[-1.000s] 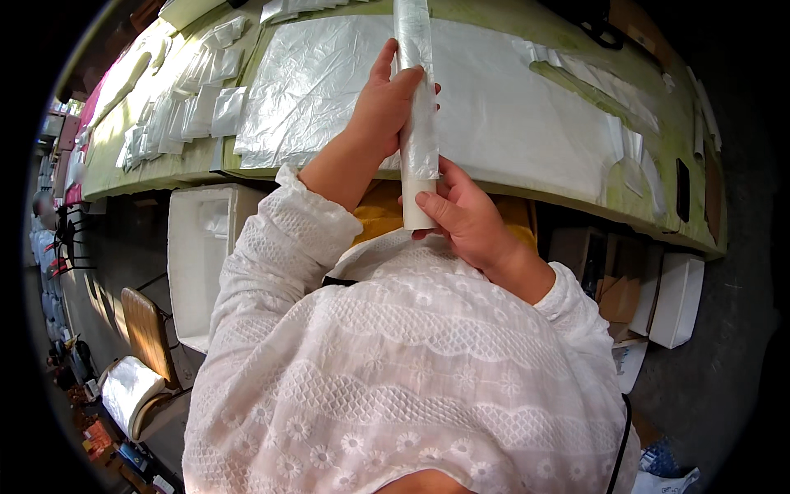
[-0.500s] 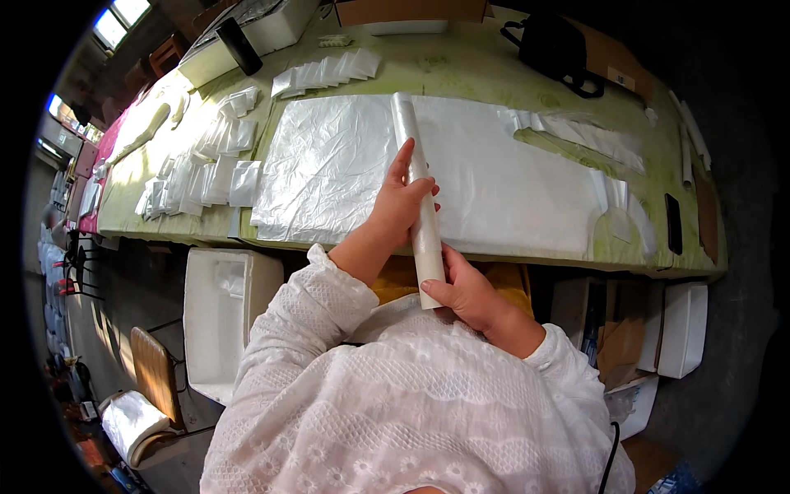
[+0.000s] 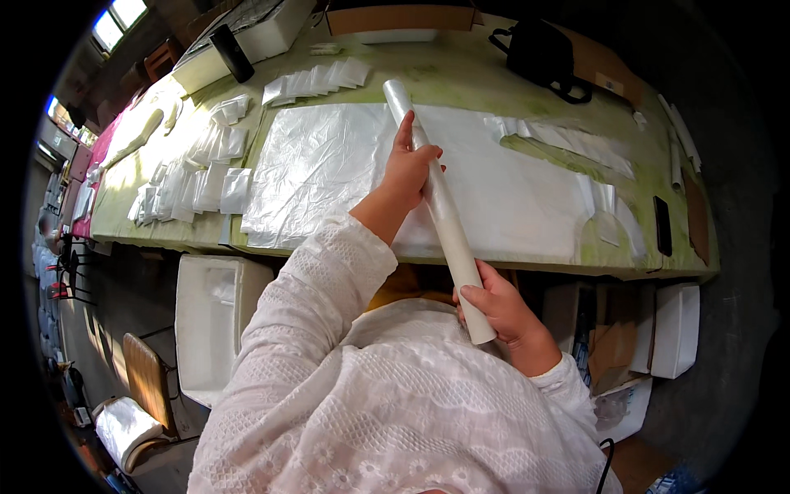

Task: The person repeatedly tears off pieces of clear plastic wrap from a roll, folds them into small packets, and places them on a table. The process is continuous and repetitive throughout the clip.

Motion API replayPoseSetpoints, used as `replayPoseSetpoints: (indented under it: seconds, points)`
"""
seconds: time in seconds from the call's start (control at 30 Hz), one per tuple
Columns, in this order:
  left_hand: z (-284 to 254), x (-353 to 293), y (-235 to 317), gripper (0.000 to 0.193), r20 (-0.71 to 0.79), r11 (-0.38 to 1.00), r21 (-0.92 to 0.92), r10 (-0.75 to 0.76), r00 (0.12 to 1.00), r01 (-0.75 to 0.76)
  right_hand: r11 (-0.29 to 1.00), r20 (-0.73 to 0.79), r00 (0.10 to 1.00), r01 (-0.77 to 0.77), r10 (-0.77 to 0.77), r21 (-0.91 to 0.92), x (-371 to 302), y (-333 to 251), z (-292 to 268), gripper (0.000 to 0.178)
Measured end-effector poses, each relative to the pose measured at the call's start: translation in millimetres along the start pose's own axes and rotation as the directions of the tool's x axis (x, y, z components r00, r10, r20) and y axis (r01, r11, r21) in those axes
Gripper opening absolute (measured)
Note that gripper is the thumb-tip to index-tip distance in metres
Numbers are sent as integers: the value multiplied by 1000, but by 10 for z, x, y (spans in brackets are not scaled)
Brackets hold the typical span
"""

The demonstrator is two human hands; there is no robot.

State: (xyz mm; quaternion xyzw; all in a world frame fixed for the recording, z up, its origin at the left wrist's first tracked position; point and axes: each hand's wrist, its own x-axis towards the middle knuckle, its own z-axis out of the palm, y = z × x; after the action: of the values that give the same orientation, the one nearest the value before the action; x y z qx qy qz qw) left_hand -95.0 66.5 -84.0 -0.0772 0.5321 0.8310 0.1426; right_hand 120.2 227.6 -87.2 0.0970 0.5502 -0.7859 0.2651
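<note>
A long roll of translucent plastic film (image 3: 445, 216) is held slantwise above the table's front edge, its far end over the table and its near end close to my body. My left hand (image 3: 406, 165) wraps around the upper half, index finger stretched along the roll. Lower down, my right hand (image 3: 499, 306) grips the roll near its bottom end. Beneath, a white plastic sheet (image 3: 510, 198) lies flat on the table, and a crinkled clear plastic sheet (image 3: 309, 169) lies to its left.
On the green-covered table (image 3: 444, 62) are several folded clear bags (image 3: 193, 188), a black phone (image 3: 662, 225), a black bag (image 3: 539, 53) and a black cylinder (image 3: 231, 53). A white foam box (image 3: 216, 325) stands below at left. A wooden chair (image 3: 148, 380) is farther left.
The roll has tilted more, its near end swinging right and toward my body. My right hand has moved with it, down and right. My left hand still holds the upper part.
</note>
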Motion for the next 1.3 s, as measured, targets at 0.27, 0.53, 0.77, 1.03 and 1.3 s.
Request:
replayPoseSetpoints:
  seconds: [0.27, 0.53, 0.77, 1.03, 1.3]
  points:
    - [-6, 308, -66, 82, 40, 996, -84, -8, 999, 11, 998, -11, 1000, 19, -19, -66, -371, -49, -237, 63]
    - [-431, 899, 10, 50, -135, 958, -270, 64, 989, -99, 997, -50, 997, -68, 66, -33, -812, 318, -634, 74]
    - [-1031, 1023, 505, 49, -241, 992, -74, 80, 967, -100, 996, -133, 990, -50, 41, -68, -1468, 437, -1018, 74]
    - [-509, 525, 85, 11, -61, 788, 613, -22, 998, 55, 657, -216, 845, 194, -489, -728, -311, -283, -673, 64]
    - [-679, 99, 180, 15, 18, 700, 710, -122, 992, 73, 83, -9, 865, 38, -502, -996, 277, -673, -713, 57]
